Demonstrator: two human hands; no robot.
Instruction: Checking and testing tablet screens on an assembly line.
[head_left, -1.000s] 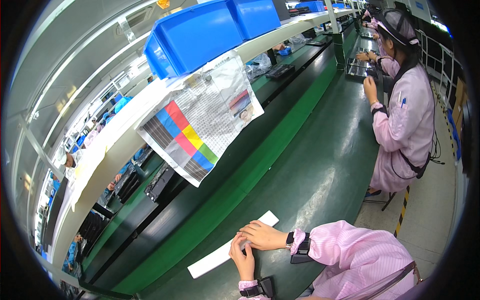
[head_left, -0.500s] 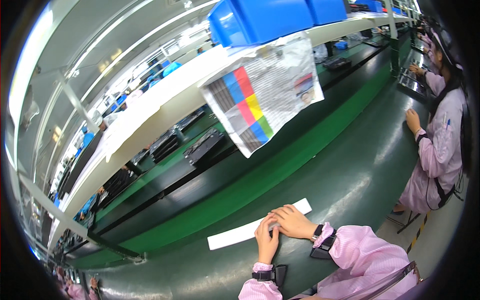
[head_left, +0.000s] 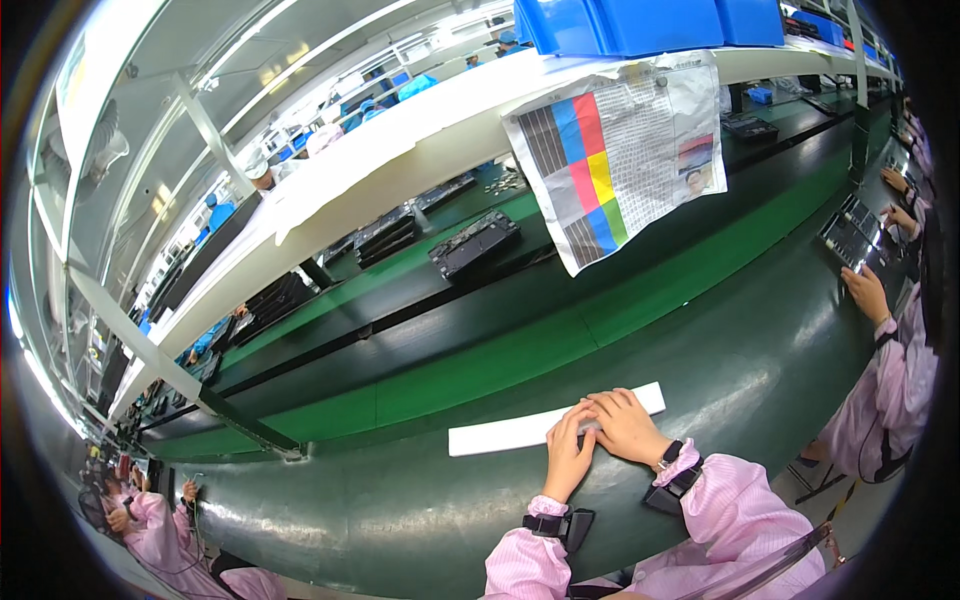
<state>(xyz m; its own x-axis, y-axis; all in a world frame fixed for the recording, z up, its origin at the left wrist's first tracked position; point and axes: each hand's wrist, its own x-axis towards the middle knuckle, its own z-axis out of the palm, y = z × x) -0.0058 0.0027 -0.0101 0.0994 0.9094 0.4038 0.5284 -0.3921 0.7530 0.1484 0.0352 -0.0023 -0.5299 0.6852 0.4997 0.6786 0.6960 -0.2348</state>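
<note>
A long white strip (head_left: 505, 434) lies on the dark green worktop, slanting slightly up to the right. My left hand (head_left: 568, 455) rests over its middle, fingers laid across it and thumb out to the side. Just right of it, my right hand (head_left: 630, 428) lies on the strip with fingers stretched forward, its fingertips meeting the left ones. Neither hand is wrapped round the strip. Black bands circle both wrists over pink sleeves.
Beyond a green strip runs a dark channel with black flat devices (head_left: 475, 243). A white shelf (head_left: 400, 165) above carries blue bins (head_left: 620, 25) and a hanging printed sheet (head_left: 625, 155). At right, a co-worker's hand (head_left: 868, 292) touches a dark panel (head_left: 850, 232); another person (head_left: 150, 520) sits far left.
My view has turned left, so the shelf, sheet and strip sit further right in it. My hands stay on the strip. The right co-worker's hand now reaches the dark panel.
</note>
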